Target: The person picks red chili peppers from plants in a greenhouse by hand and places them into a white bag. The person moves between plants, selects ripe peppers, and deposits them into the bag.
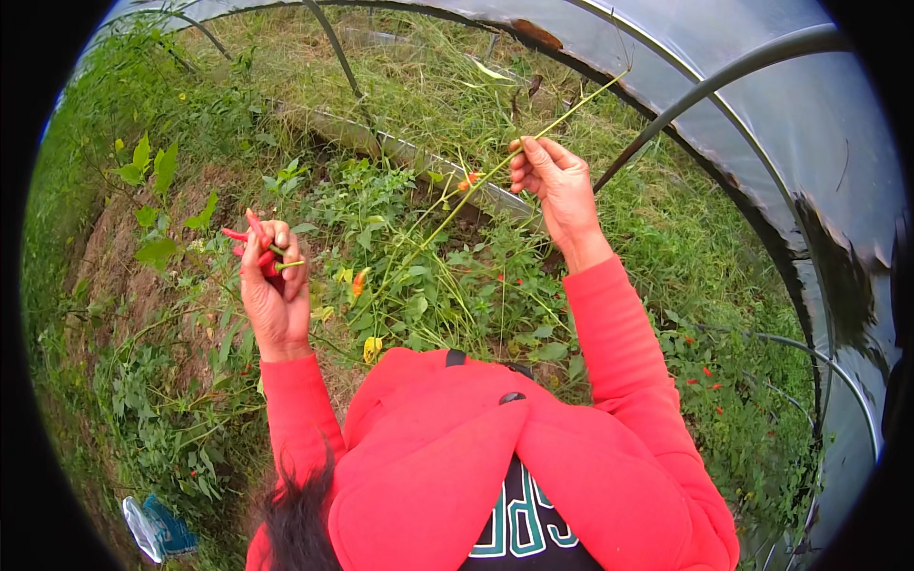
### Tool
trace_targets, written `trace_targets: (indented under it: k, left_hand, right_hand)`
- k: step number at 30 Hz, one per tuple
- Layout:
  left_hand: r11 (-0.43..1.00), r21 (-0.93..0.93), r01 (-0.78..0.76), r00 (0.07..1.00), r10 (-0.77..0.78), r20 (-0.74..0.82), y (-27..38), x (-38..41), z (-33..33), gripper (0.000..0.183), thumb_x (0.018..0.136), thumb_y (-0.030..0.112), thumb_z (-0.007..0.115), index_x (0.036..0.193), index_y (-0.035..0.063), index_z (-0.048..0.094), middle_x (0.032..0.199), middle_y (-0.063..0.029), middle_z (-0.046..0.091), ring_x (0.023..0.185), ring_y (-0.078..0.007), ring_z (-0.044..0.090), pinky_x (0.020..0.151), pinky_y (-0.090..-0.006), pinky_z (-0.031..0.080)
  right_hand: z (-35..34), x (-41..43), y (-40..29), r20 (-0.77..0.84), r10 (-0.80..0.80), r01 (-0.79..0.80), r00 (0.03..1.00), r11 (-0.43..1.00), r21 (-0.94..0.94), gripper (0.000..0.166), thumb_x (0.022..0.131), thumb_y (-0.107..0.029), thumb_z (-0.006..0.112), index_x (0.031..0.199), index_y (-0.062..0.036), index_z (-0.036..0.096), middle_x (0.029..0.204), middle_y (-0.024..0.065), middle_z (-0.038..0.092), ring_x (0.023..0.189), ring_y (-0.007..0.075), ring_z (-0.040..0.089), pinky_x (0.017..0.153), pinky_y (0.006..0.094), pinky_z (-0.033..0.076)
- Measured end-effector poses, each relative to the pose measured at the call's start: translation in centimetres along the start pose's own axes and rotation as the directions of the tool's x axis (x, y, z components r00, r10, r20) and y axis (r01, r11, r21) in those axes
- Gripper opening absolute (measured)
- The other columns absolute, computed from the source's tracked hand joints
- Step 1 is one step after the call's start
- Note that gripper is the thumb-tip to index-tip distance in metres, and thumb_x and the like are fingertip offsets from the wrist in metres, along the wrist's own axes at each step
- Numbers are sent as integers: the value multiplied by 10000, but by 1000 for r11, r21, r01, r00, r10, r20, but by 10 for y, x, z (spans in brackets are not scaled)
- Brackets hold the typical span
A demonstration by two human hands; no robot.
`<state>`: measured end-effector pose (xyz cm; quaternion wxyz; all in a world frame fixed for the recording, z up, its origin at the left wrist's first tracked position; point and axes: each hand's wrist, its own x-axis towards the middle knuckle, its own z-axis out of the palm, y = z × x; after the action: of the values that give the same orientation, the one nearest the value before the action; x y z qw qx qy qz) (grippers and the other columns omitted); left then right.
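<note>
Several red chili peppers [265,250] with green stalks are bunched in my left hand [277,292], raised over the plants on the left. My right hand [553,175] is farther forward, its thumb and fingers closed on a long, thin green plant stem [457,208]. This stem slants from the foliage up past my hand to the plastic sheeting. Just left of my right hand, a small orange-red pepper [468,181] hangs by the stem. Lower down hangs an orange pepper [358,283], near a yellowed leaf [372,349].
Curved hoops [714,82] carry plastic sheeting [807,135], torn in places, at the right. A grey edging strip [421,158] crosses the ground ahead. More red peppers [707,371] dot the plants at right. A blue and white bag [161,528] lies at lower left.
</note>
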<state>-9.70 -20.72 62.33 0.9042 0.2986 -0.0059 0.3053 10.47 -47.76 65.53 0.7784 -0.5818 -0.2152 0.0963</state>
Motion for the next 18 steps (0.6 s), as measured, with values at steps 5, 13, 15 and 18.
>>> trace_targets:
  k: [5,13,15,18]
  left_hand:
    - [997,-37,71,997,-70,26,4,-10,-20,200,998,235,506,945,57,431,855,-32,423,656,-81,429,380,-154,297]
    - [972,-176,158,987,-163,-13,-10,-17,-16,183,997,213,487,965,37,449,788,-31,401,716,-96,439,367,-169,298]
    - [928,-307,210,978,-198,72,-14,-16,-20,176,998,199,481,996,25,465,788,-31,404,694,-90,427,367,-169,294]
    - [910,-339,240,970,-233,61,-20,-18,-18,197,996,164,473,1102,-1,478,830,-27,418,663,-76,418,361,-161,290]
  right_hand:
    - [-10,-4,-2,2,19,-19,1000,999,28,224,963,-202,603,995,8,676,809,32,649,691,94,609,591,236,509]
    - [-19,-7,6,49,45,-47,998,997,55,217,986,-184,557,1026,2,660,835,40,651,725,108,616,608,244,500]
    - [-17,-7,6,54,47,-50,997,998,49,214,985,-181,559,1028,3,660,834,39,652,723,107,615,608,243,499]
    - [-17,-7,6,62,52,-55,997,998,40,214,985,-178,557,1030,4,659,834,38,653,724,106,616,608,242,500]
